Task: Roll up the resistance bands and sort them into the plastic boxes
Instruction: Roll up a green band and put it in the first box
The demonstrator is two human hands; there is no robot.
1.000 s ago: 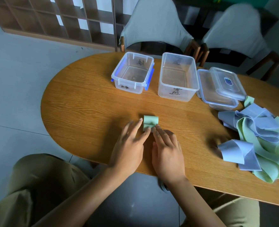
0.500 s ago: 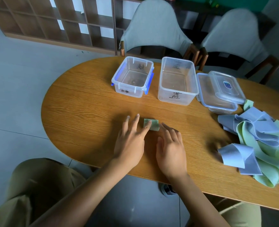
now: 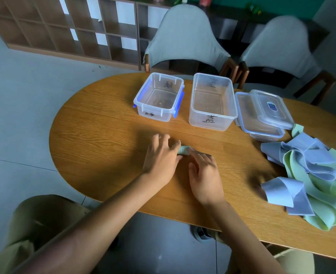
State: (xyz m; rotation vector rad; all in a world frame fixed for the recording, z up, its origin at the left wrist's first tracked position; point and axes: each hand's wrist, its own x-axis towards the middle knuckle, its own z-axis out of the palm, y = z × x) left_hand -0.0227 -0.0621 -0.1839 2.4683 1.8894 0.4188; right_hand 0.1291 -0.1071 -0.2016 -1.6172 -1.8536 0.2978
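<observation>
A small green resistance band roll (image 3: 184, 150) lies on the wooden table (image 3: 103, 147), almost fully rolled. My left hand (image 3: 161, 157) presses its fingertips on the roll's left end, and my right hand (image 3: 204, 175) touches its right end with its fingertips. Two open clear plastic boxes stand behind: one with blue clips (image 3: 159, 96) and a taller one (image 3: 212, 100), both empty and labelled with black writing. A loose heap of blue and green bands (image 3: 311, 175) lies at the right.
Two clear lids (image 3: 262, 113) are stacked right of the boxes. Two grey-backed chairs (image 3: 184, 42) stand behind the table, with a wooden shelf unit (image 3: 68, 30) beyond. The table's near edge runs just under my wrists.
The flat green strip ahead of my fingers has shortened as both hands pushed forward, leaving a tighter, smaller roll. The camera has tilted a little.
</observation>
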